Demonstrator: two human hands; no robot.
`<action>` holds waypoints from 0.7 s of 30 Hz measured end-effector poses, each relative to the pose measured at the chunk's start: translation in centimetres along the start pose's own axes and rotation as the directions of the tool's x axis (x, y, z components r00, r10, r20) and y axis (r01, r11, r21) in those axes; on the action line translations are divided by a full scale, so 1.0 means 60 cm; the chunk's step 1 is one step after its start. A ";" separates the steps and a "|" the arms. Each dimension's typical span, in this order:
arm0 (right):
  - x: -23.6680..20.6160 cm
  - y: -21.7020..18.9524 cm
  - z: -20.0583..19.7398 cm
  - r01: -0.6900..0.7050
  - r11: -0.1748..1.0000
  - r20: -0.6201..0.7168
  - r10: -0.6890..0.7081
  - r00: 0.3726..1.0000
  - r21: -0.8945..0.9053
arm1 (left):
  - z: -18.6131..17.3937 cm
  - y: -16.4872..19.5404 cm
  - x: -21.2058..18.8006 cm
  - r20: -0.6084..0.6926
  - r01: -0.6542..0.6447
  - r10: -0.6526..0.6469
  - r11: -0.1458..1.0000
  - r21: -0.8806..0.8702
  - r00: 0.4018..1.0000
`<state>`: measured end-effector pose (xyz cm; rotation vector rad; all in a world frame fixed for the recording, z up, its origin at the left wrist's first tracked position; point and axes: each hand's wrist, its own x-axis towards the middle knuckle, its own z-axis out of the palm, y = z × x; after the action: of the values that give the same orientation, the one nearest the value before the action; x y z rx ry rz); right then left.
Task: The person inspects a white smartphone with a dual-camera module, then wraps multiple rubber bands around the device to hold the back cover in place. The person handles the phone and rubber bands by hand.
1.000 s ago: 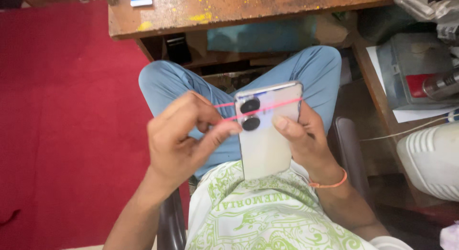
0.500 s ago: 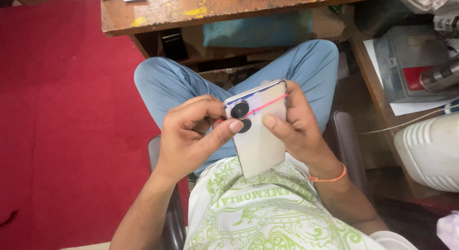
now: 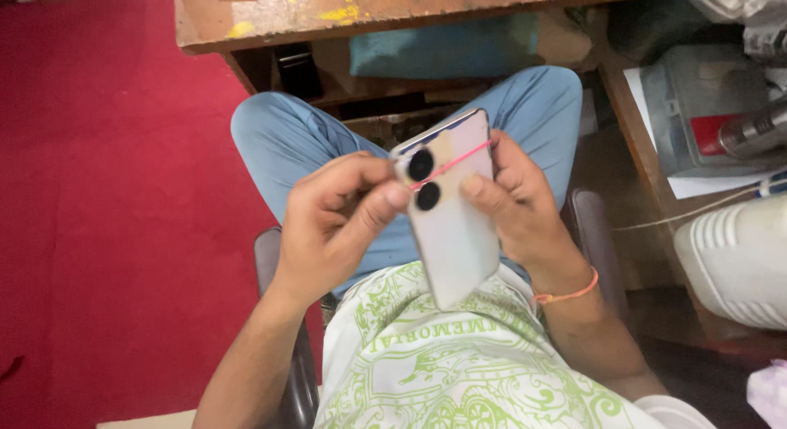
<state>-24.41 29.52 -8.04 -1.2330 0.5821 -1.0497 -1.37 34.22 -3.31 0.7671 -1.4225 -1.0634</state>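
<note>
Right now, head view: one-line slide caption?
Both hands, left and right, grip a pale smartphone with a pink rubber band across its back.

A small repair workshop. A worn wooden workbench (image 3: 393, 11), its top scarred and spattered with yellow paint, stands over a red carpet (image 3: 98, 191). Beneath it a shelf (image 3: 385, 88) holds a teal pouch (image 3: 443, 47). To the side, a clear plastic box (image 3: 705, 109), a metal tool (image 3: 754, 130) and cables (image 3: 697, 212) crowd a second surface.
</note>
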 end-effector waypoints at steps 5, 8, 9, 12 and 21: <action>0.006 -0.008 0.006 -0.067 0.988 0.012 0.066 0.998 0.138 | -0.026 0.029 0.013 0.133 -0.081 0.041 0.948 0.308 0.990; -0.001 -0.010 0.002 -0.051 0.989 -0.033 0.056 0.998 0.136 | -0.050 0.034 0.007 0.221 -0.322 0.239 0.778 0.540 0.946; -0.004 -0.013 -0.001 -0.035 0.987 -0.064 0.046 0.997 0.158 | -0.062 0.034 0.001 0.196 -0.312 0.248 0.836 0.451 0.949; -0.005 -0.034 -0.024 0.054 0.984 -0.146 -0.030 0.989 0.169 | -0.112 0.027 -0.015 0.141 -0.360 0.338 0.913 0.193 0.931; -0.016 -0.041 -0.047 0.166 0.974 -0.322 -0.109 0.940 0.153 | -0.196 -0.034 -0.103 -0.080 -0.268 0.390 0.458 -0.848 0.918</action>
<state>-28.01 29.09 -6.66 -0.9667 0.6337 -1.4004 10.83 37.00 -8.24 -0.3168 -0.8842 -1.3170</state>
